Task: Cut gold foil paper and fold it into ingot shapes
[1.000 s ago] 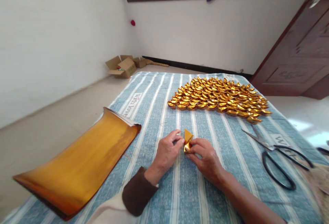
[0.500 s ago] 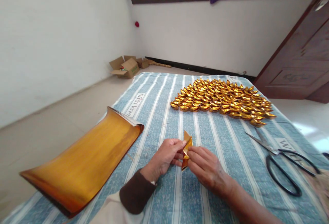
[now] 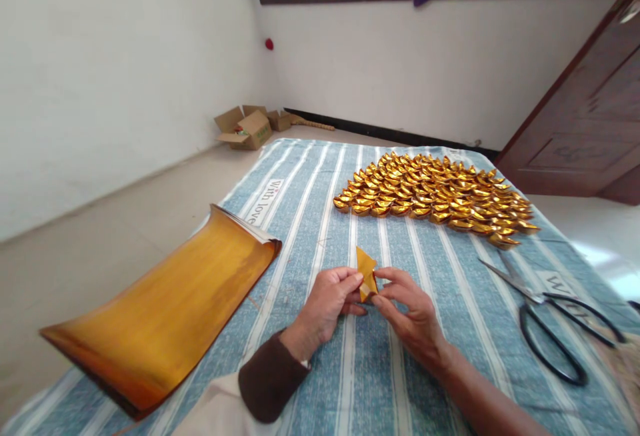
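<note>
Pinched in the left hand point(image 3: 327, 299), the folded gold paper point(image 3: 366, 272) over the striped cloth point(image 3: 300, 236) looks shorter than half a second ago. The right hand point(image 3: 413, 316), then bunched across it, spreads thumb and forefinger along its right edge, grip unclear.

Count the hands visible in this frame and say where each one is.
2: the left hand, pinching the folded gold paper from its left, and the right hand, with finger and thumb at its right edge. No others show.
</note>
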A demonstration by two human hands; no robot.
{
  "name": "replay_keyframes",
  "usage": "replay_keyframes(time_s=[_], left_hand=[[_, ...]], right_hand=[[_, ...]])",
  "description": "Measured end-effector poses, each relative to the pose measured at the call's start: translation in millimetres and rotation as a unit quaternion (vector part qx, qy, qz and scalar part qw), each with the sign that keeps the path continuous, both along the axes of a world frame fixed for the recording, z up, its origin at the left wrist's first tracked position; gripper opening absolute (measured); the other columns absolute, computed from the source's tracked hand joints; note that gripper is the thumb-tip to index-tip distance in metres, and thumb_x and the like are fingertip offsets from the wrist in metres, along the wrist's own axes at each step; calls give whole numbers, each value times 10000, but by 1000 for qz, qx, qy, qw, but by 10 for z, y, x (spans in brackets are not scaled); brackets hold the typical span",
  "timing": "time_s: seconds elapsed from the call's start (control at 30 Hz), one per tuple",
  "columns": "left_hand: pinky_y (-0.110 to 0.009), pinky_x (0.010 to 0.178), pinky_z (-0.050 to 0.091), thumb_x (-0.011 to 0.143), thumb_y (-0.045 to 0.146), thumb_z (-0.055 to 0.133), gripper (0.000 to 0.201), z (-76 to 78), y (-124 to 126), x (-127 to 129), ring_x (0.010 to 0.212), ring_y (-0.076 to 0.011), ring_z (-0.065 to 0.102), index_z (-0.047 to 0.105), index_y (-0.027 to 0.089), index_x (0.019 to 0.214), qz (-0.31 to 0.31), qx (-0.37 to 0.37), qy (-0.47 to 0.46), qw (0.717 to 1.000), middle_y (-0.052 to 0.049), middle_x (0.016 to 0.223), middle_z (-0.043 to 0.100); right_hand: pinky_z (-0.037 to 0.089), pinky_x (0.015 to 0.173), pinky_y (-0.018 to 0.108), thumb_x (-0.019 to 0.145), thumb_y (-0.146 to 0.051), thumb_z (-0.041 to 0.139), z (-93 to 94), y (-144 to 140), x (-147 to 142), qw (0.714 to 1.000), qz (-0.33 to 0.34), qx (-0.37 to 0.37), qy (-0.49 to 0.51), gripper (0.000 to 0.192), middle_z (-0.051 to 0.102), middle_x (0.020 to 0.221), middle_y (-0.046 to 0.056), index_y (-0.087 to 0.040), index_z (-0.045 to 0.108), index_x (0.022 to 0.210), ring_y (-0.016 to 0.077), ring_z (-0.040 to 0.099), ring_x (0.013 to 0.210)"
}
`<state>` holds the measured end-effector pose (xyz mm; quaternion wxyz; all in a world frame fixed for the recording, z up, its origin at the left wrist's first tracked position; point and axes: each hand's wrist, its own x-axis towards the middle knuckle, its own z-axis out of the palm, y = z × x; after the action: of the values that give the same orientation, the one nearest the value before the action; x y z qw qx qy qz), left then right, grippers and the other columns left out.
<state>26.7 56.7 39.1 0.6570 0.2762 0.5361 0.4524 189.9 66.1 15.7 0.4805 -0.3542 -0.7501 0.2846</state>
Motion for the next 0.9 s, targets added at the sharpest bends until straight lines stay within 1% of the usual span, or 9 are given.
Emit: replay_keyframes(time_s=[0.1,0.2,0.3,0.4,0.6,0.8,0.9], left_hand=[[-193,480,521,782,283,675,174,31,-18,36,583,-125,641,640,116,816,13,7,0,1000,-38,689,653],[-188,485,528,793,276,665,168,47,-40,65,602,-124,645,645,112,825,14,16,3,1000,-50,722,663],[-188,489,532,792,286,664,181,45,-54,87,634,-134,654,647,110,832,9,21,7,1000,-71,765,681],[-187,485,532,775,303,681,211,44,-59,102,645,-141,653,660,107,849,6,29,14,999,-70,756,682],[-193,489,534,732,361,729,275,56,-69,129,643,-141,644,676,111,832,8,33,29,999,-54,729,672],[-194,497,531,724,378,729,287,46,-59,149,633,-135,642,682,113,822,2,21,52,998,-54,740,678],[-183,489,521,722,367,729,273,44,-49,150,603,-117,625,672,112,802,0,11,55,998,-46,718,670]], right_hand=[[492,845,338,849,-282,609,-22,6,-18,996,-26,-87,17,171,673,988,68,-217,689,713,198,635,959],[484,812,327,852,-323,600,-5,18,-32,986,-24,-163,29,217,680,932,62,-208,690,692,187,644,881],[479,787,317,842,-331,608,26,27,-41,978,-27,-202,38,229,682,894,55,-200,678,668,176,640,831],[478,759,307,830,-317,620,40,27,-48,977,-34,-206,41,232,683,876,51,-195,661,637,171,637,815],[484,714,300,828,-303,626,18,26,-53,981,-38,-187,46,251,677,836,43,-191,628,604,162,637,771],[483,677,274,825,-298,628,-4,31,-63,988,-46,-144,28,283,636,775,23,-191,573,569,145,624,733],[481,675,272,829,-279,625,-29,39,-58,991,-43,-122,14,273,619,769,20,-190,577,576,138,613,720]])
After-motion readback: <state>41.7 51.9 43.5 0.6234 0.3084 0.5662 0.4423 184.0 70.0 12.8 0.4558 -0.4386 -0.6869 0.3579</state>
